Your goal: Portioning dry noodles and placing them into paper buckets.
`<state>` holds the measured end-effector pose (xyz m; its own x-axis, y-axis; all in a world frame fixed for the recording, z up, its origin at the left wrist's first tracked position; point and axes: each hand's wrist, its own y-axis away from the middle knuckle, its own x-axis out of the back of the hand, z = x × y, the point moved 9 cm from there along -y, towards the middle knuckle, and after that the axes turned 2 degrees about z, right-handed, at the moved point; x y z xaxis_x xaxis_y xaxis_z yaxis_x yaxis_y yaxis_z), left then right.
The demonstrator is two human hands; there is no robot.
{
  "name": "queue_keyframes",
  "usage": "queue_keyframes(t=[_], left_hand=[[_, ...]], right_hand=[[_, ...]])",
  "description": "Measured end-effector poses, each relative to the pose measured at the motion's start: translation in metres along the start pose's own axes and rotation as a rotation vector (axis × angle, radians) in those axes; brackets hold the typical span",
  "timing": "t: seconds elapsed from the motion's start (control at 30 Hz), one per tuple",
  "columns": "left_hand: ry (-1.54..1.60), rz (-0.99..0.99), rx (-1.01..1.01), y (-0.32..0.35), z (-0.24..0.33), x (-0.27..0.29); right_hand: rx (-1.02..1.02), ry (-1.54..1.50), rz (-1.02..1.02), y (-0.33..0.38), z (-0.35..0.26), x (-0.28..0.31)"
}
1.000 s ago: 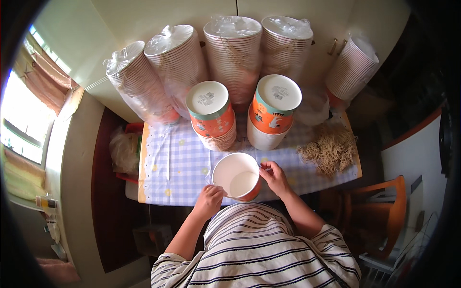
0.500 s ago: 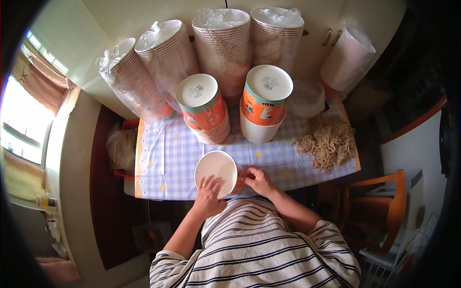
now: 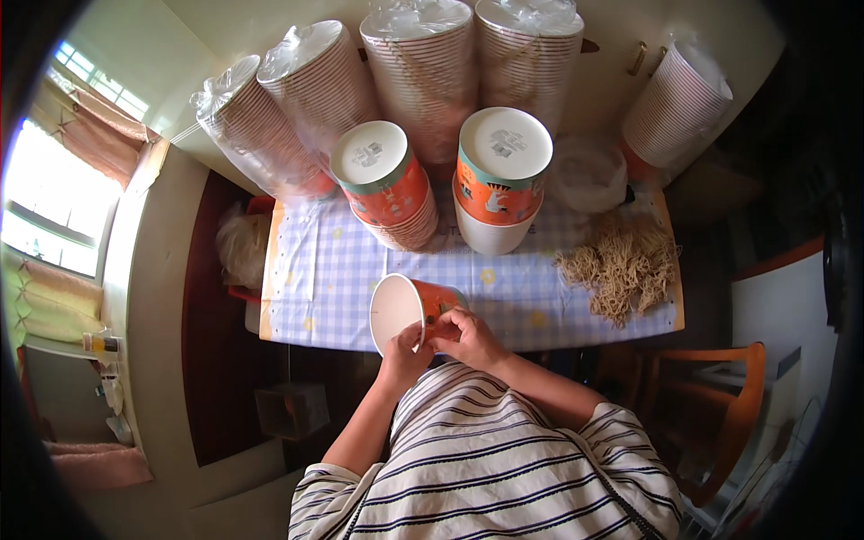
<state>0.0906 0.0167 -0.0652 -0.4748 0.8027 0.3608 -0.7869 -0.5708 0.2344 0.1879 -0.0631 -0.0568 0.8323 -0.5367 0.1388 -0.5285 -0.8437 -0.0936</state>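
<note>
An orange printed paper bucket (image 3: pixel 394 310), white inside, lies tilted at the table's near edge with its mouth toward the left. My left hand (image 3: pixel 405 361) is closed at the bucket's near rim, thumb and fingers pinched together there. Against the outer wall, just right of that rim, my right hand (image 3: pixel 471 342) is closed too, its fingertips pressed together close to the left ones. Whether anything small sits between the right fingertips cannot be seen. Farther back stand two upturned stacks of such buckets, a left stack (image 3: pixel 387 193) and a right stack (image 3: pixel 500 193).
A heap of tan cords (image 3: pixel 621 270) lies on the right of the checked tablecloth (image 3: pixel 324 306). Tall plastic-wrapped bucket stacks (image 3: pixel 418 81) line the back, with another wrapped stack (image 3: pixel 675 112) at the far right. A wooden chair (image 3: pixel 742 405) stands right of the table.
My left hand has gone from spread over the bucket's mouth to a pinch at its rim. The bucket has turned, showing more orange wall. My right hand has shifted slightly left.
</note>
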Motion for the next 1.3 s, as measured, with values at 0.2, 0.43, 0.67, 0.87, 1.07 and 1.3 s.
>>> queue_keyframes(t=[0.2,0.43,0.67,0.87,1.07,1.3], left_hand=[[0.219,-0.025,-0.023,0.008,0.007,-0.009],[0.225,0.148,0.044,0.013,-0.001,0.002],[0.135,0.268,0.032,0.011,0.005,0.004],[0.022,0.300,0.093,0.013,0.005,0.006],[0.066,0.285,0.074,0.012,0.007,0.003],[0.037,0.294,-0.001,0.016,0.029,0.003]], right_hand=[[0.198,0.256,0.083,0.003,-0.013,0.007],[-0.053,-0.047,0.048,0.002,-0.002,0.015],[-0.046,0.164,0.042,0.003,0.005,0.014],[-0.037,0.132,0.017,0.006,0.006,0.013],[0.003,0.169,0.032,0.008,0.001,0.018],[-0.032,0.097,0.031,0.012,0.006,0.023]])
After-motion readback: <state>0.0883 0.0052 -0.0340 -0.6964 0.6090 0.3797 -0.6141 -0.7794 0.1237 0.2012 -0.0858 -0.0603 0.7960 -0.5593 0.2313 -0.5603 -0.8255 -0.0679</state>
